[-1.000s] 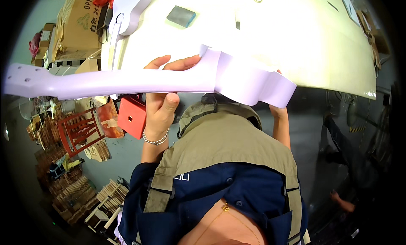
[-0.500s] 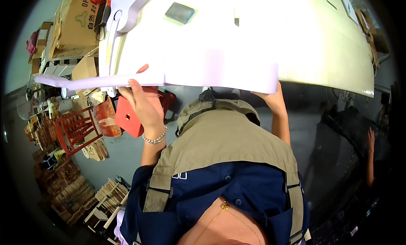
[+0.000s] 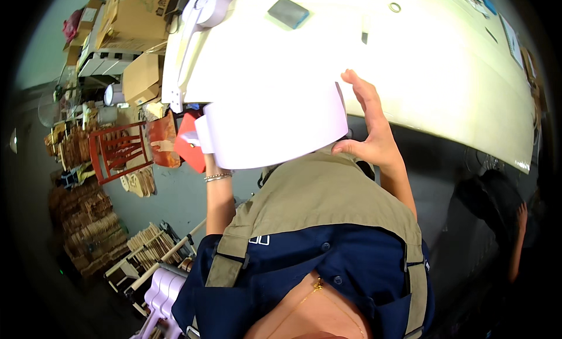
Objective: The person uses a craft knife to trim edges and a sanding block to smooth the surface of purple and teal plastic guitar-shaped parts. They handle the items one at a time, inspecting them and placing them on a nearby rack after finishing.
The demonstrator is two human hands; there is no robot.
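Observation:
I hold a flat pale lilac board (image 3: 275, 131) upright in front of my chest, its broad face turned toward me. My right hand (image 3: 372, 131) grips its right edge, thumb under the lower corner and fingers stretched up along the side. My left hand is hidden behind the board's left edge; only the left wrist with a bracelet (image 3: 215, 175) shows below it. The board covers part of the white tabletop (image 3: 445, 75) behind it.
A small grey block (image 3: 288, 12) lies on the white table. To the left are a red chair (image 3: 120, 151), a red box (image 3: 188, 146), cardboard boxes (image 3: 140, 75) and stacks of wooden parts (image 3: 88, 222). Lilac pieces (image 3: 164, 292) stand at lower left. Another person's hand (image 3: 520, 213) is at the right.
The long guitar-shaped lilac board has been turned from lying across my view to upright and face-on. My left hand has gone behind it and my right hand has come up onto its right edge.

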